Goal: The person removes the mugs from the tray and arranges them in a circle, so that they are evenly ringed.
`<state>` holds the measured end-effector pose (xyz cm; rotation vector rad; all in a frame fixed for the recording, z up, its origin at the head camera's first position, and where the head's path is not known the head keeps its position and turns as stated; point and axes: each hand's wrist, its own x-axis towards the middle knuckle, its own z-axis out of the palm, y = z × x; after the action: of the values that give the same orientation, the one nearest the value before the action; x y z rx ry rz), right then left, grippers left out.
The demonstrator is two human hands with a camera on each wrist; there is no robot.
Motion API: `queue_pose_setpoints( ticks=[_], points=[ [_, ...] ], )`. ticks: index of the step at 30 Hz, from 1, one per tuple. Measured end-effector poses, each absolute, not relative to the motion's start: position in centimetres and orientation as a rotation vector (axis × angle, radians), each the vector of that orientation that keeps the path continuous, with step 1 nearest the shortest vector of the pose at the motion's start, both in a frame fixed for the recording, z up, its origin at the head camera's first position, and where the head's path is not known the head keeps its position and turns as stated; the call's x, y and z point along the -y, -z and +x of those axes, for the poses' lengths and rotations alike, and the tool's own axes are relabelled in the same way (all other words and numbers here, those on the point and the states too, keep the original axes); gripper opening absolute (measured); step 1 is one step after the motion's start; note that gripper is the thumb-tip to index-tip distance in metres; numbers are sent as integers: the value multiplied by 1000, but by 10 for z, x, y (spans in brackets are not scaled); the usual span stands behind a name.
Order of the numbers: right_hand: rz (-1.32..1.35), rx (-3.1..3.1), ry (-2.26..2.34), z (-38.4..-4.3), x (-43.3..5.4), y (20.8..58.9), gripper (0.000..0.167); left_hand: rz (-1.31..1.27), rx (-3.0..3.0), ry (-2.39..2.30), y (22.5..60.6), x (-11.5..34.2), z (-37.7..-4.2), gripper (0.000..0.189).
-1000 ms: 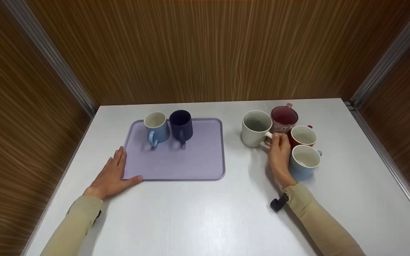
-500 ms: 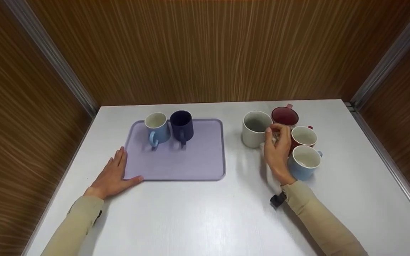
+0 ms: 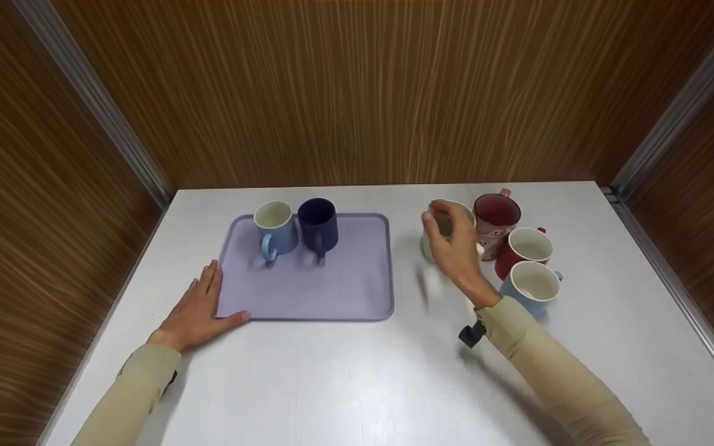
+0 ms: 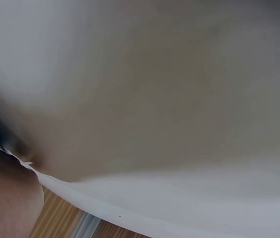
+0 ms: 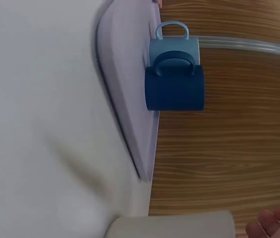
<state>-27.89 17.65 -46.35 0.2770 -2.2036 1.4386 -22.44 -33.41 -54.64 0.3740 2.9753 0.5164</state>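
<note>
My left hand [image 3: 193,313] lies with straight fingers at the front left corner of a lilac tray [image 3: 320,294], its thumb along the front edge. On the tray's back part stand a light blue mug [image 3: 281,237] and a dark blue mug [image 3: 328,235], handles toward me. Over a white mug [image 3: 426,249] hovers my right hand [image 3: 458,255], fingers bent and parted, overlapping it in the head view. From the right wrist, the fingers [image 5: 269,223] show beyond the rim of that mug, with a gap between. The left wrist view shows mostly blurred sleeve.
Right of the white mug stand a patterned dark red mug [image 3: 490,234], a red mug [image 3: 506,259] with a pale inside, and another light blue mug [image 3: 521,292], close together. The white table [image 3: 344,378] ends at a wood-grain wall [image 3: 357,93] behind.
My right hand has let go of the white mug's handle, risen and moved left over the mug. The left hand stays where it was.
</note>
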Motion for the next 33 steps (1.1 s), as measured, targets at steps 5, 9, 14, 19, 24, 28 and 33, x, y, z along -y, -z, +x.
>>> queue_pose_setpoints(
  ticks=[5, 9, 14, 19, 24, 28, 33],
  points=[
    [329, 2272, -1474, -286, -154, 458, 38, 375, -2977, -527, 549, 333, -224, 128],
    [362, 2359, -1488, -294, -133, 457, 39, 369, -2965, -519, 549, 333, -225, 129],
    [429, 2477, -1565, -301, -107, 462, 45, 377, -2967, -524, 549, 333, -225, 128],
    [495, 2564, -1628, -302, -83, 475, 51, 375, -2965, -543, 550, 331, -222, 127],
    [474, 2631, -1671, -300, -59, 488, 53, 375, -2974, -528, 550, 333, -221, 127],
    [455, 2663, -1711, -299, -44, 496, 49, 374, -2971, -516, 547, 334, -221, 127],
    [426, 2625, -1848, -300, -26, 504, 44, 377, -2973, -516, 545, 334, -221, 127]
  ],
)
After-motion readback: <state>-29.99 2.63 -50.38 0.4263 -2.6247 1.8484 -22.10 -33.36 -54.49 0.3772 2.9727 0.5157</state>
